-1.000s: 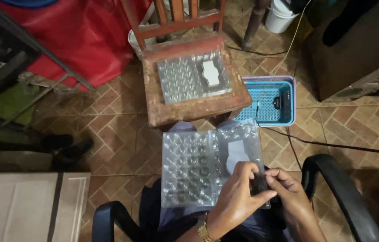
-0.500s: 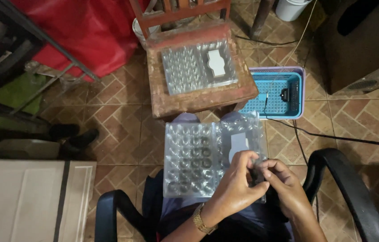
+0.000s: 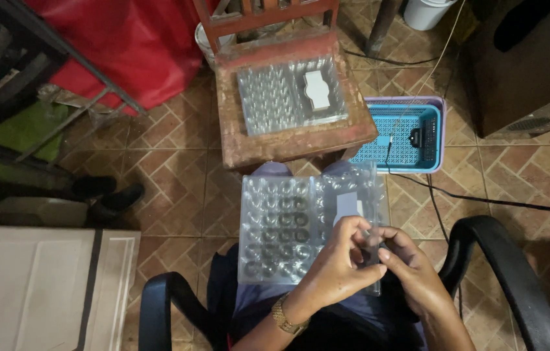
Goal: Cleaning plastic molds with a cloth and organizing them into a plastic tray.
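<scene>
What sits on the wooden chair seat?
A clear plastic tray with rows of small pockets lies on the chair, a white insert at its right end. What the pockets hold is too small to tell.

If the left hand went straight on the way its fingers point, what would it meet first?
Likely the right hand: the left hand points at it, fingers almost touching, over the clear plastic compartment tray. Depth is unclear.

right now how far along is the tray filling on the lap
Done: several middle pockets of the clear tray on the lap hold small dark pieces. In hand: the left hand and right hand pinch something small at its right edge. Left: outer pockets look empty; a second tray sits on the wooden chair.
</scene>
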